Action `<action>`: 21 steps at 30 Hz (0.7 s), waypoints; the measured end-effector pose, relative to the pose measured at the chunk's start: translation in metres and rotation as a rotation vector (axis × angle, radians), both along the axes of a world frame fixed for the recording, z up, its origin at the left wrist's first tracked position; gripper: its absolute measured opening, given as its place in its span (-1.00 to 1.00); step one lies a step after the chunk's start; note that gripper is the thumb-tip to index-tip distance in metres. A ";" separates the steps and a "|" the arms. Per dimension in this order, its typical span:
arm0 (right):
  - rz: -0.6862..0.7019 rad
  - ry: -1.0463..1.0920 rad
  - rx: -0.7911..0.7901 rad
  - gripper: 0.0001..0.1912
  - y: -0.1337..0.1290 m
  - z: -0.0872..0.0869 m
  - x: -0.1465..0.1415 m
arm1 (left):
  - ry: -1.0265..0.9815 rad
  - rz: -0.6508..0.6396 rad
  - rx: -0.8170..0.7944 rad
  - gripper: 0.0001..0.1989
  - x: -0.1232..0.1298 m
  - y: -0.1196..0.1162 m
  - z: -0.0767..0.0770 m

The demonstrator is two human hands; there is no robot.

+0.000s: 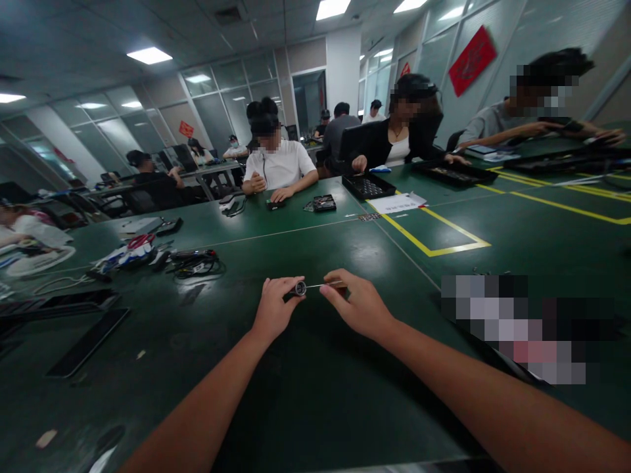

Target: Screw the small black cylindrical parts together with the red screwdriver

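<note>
Over the green table, my left hand (277, 303) is closed around a small dark cylindrical part (300, 288), whose round, ringed end faces me. My right hand (359, 301) pinches a thin tool with a silvery shaft (314, 286). The shaft points left, and its tip is at or very near the side of the cylindrical part; I cannot tell whether it goes in. My right fingers hide most of the tool's rear, so its exact kind is unclear.
Coiled black cables (196, 264) and a flat dark panel (89, 343) lie to the left. A pixelated patch covers something at right. Across the green table (315, 381), people work beside black trays (369, 186). Yellow tape (458, 249) marks the far right.
</note>
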State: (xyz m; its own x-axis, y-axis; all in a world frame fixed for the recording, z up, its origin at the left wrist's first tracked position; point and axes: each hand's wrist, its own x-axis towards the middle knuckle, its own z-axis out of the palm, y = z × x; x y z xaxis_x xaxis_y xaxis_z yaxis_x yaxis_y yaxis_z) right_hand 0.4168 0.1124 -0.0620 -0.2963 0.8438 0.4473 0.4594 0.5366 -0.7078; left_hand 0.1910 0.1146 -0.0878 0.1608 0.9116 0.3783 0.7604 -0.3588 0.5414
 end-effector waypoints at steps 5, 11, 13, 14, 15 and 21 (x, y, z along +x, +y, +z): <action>-0.088 -0.017 -0.012 -0.61 0.003 -0.001 0.002 | 0.003 -0.010 -0.007 -0.60 0.003 -0.002 0.000; -0.005 -0.019 0.032 -0.66 -0.001 -0.003 -0.001 | -0.015 0.002 -0.017 -0.62 0.002 -0.001 0.000; 0.029 0.007 0.046 -0.71 -0.003 -0.001 -0.001 | -0.029 0.008 -0.013 -0.61 0.002 -0.001 0.001; 0.028 0.013 0.031 -0.72 -0.003 -0.001 0.000 | -0.034 0.009 -0.015 -0.61 0.002 -0.001 0.001; 0.018 0.012 0.008 -0.72 -0.002 0.000 0.000 | -0.040 0.010 -0.020 -0.61 0.002 -0.001 0.001; -0.059 -0.004 -0.021 -0.69 0.001 -0.001 0.002 | -0.050 0.022 -0.040 -0.60 0.005 -0.003 0.001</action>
State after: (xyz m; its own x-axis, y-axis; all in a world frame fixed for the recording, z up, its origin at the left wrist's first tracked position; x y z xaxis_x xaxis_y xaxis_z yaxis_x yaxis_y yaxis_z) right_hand 0.4184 0.1133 -0.0634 -0.2474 0.8689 0.4287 0.4924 0.4939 -0.7167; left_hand 0.1958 0.1117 -0.0865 0.1218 0.9294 0.3483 0.7395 -0.3190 0.5928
